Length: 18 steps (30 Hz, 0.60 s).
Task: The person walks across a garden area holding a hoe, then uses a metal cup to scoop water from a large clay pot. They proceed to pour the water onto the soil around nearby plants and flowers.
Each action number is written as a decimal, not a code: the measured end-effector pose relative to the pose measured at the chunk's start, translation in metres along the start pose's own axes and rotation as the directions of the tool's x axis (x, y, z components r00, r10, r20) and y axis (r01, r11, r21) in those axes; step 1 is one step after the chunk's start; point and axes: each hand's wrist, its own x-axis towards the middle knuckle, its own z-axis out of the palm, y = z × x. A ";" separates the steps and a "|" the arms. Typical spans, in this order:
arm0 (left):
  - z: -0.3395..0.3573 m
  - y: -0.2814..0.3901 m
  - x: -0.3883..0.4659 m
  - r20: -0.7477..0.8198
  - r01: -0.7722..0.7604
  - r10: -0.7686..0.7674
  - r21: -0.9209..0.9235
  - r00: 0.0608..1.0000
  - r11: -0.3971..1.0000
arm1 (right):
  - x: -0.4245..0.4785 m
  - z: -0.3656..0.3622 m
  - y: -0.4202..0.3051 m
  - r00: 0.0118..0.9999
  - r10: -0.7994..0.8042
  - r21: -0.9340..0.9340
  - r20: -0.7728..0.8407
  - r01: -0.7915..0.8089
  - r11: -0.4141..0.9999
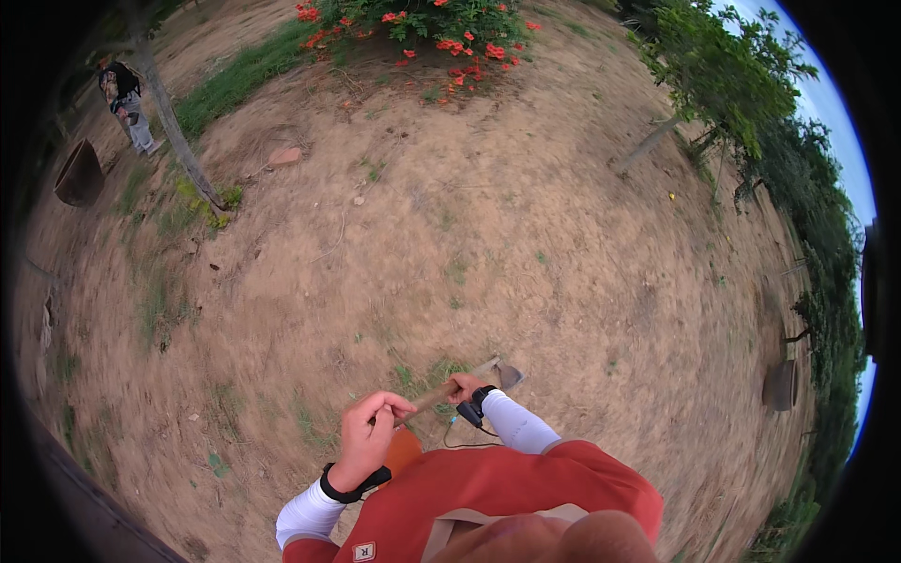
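Observation:
A hoe with a wooden handle (pixel 431 401) slants across in front of me, its metal blade (pixel 510 375) near the ground on the right. My right hand (pixel 464 387) is closed round the handle on the blade side. Nearer the other end, my left hand (pixel 367 429) is closed on it, with part of the handle hidden behind the fingers. Both wrists wear black bands, and a black device with a cable (pixel 470 414) hangs at the right one. Grass tufts (pixel 447 369) grow beside the blade.
Dry bare soil (pixel 436 246) surrounds me. A tree trunk (pixel 172 116), a large pot (pixel 79 174) and a standing person (pixel 127 105) are at upper left. A red-flowered bush (pixel 436 24) grows ahead. Trees (pixel 725 63) and another pot (pixel 780 386) stand on the right.

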 end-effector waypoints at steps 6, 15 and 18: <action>0.000 0.001 0.028 0.102 0.037 -0.027 -0.098 0.994 0.995 | 0.016 -0.011 -0.025 0.998 0.041 0.055 0.042 -0.043 0.998; 0.006 0.024 0.038 0.282 0.076 -0.046 -0.098 0.958 0.992 | -0.013 -0.002 -0.015 0.995 -0.077 0.137 0.057 0.069 0.988; 0.014 0.015 0.042 0.306 0.058 -0.021 -0.112 0.952 0.992 | -0.001 -0.010 -0.027 0.994 -0.088 0.167 0.066 0.076 0.983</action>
